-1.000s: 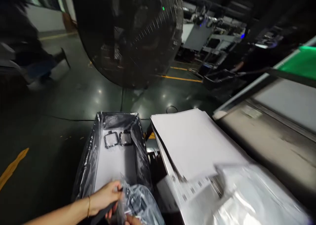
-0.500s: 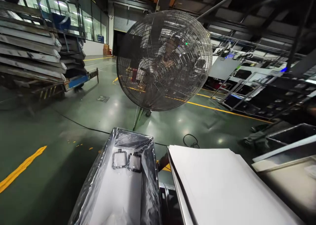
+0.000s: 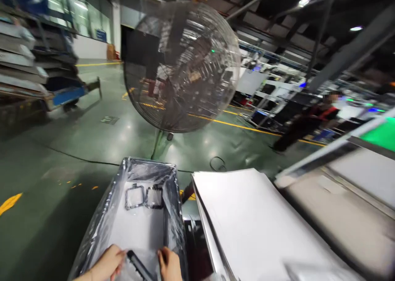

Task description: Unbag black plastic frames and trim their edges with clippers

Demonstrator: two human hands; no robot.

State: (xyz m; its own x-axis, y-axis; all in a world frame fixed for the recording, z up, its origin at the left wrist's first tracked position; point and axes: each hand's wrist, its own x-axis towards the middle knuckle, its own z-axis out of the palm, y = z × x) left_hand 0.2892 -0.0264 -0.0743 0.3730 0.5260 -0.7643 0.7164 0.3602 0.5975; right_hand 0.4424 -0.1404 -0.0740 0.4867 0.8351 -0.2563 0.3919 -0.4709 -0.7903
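Observation:
At the bottom of the head view, my left hand [image 3: 111, 261] is closed, its fingers pinching one side of a thin clear plastic bag [image 3: 148, 256]. My right hand [image 3: 169, 263] has its fingers curled on the bag's other side. Between the hands, a long black part [image 3: 138, 265] lies at a slant in or behind the clear plastic; its lower end is cut off. Both hands are over the near end of a long bin [image 3: 180, 215] lined with clear film. Two black square frames [image 3: 135, 197] lie side by side on the white sheet [image 3: 135, 227] at its far end.
A stack of white sheets [image 3: 234, 215] stands right of the bin. Beyond is a large round floor fan [image 3: 182, 67], with a cable [image 3: 89, 161] on the green floor. A stacked cart [image 3: 66, 96] is at left, a pale bench [image 3: 336, 203] at right. A person [image 3: 308, 120] is in the back right.
Both my hands have come into view at the bottom, holding the clear plastic with the black part between them. The view has turned right, bringing a person into sight.

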